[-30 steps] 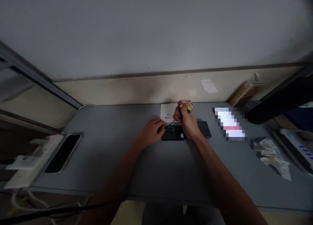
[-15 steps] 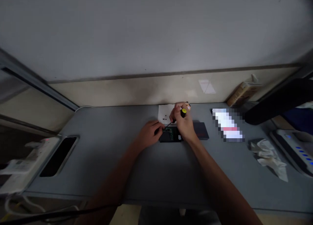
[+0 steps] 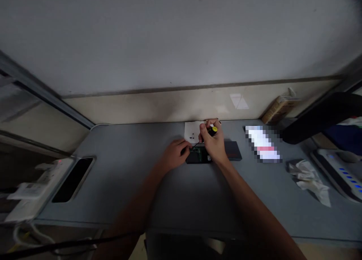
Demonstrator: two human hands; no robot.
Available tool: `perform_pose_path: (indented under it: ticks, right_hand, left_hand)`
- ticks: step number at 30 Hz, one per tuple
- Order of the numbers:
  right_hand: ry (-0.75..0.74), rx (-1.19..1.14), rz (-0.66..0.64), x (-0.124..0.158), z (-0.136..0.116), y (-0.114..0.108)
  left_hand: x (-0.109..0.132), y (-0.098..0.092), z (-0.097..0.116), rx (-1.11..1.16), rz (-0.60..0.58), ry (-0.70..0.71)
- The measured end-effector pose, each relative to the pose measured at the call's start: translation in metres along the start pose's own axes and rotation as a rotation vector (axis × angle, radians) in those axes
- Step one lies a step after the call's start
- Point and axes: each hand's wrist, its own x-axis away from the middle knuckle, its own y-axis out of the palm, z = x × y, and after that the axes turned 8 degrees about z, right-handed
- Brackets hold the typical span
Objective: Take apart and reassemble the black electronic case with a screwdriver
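R hand [image 3: 214, 147] w/ screwdriver [image 3: 212, 131] barely shifted; L hand [image 3: 174, 156] steadies prob. PCB [image 3: 199, 155].

small screwdriver [image 3: 212, 130]: black handle, yellow cap, thin dark shaft slanting down-left, tip down at green board, gripped in right hand [image 3: 215, 146]. black flat device [image 3: 198, 157]: lying flat, top open, green circuit board showing, left edge held by left hand [image 3: 174, 154].

Single head-worn view, above desk [image 3: 118, 184], facing forward-down toward wall [image 3: 169, 37]; left hand [image 3: 175, 155], right hand [image 3: 215, 147] small, mid-frame.
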Motion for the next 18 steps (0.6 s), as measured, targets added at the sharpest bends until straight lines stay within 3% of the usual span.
perform_pose_path:
  ticks: [9,14,18]
  right_hand:
    - [0.100,-0.098,0.080,-0.002,0.007,-0.002]
    - [-0.129,0.126,0.179,0.004,0.011,0.000]
    - [-0.278,0.240,0.093,0.009,0.002,0.004]
  left_hand:
    - [0.000,-0.001,0.001,0.018,0.005,-0.023]
    - [-0.001,-0.003,0.002,0.010,-0.022,-0.015]
    - [-0.002,-0.007,0.006,0.024,-0.023,-0.008]
